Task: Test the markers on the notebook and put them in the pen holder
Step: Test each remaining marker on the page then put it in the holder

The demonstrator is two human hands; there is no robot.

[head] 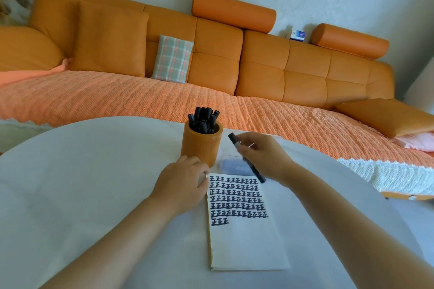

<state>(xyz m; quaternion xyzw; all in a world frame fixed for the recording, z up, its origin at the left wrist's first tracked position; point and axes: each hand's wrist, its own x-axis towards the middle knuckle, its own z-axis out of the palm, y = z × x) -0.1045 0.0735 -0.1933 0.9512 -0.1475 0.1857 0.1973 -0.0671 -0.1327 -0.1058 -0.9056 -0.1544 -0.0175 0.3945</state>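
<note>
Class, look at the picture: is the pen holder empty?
No, the pen holder already holds a bunch of black markers standing upright in it.

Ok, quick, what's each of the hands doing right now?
Left hand: holds nothing, fingers resting on the notebook at its top left corner.
Right hand: closed on a black marker.

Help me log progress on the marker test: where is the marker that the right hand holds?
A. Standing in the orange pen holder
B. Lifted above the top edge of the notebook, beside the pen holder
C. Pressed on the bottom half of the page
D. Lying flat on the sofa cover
B: the right hand holds the black marker tilted in the air over the notebook's top edge, just right of the orange pen holder.
</note>
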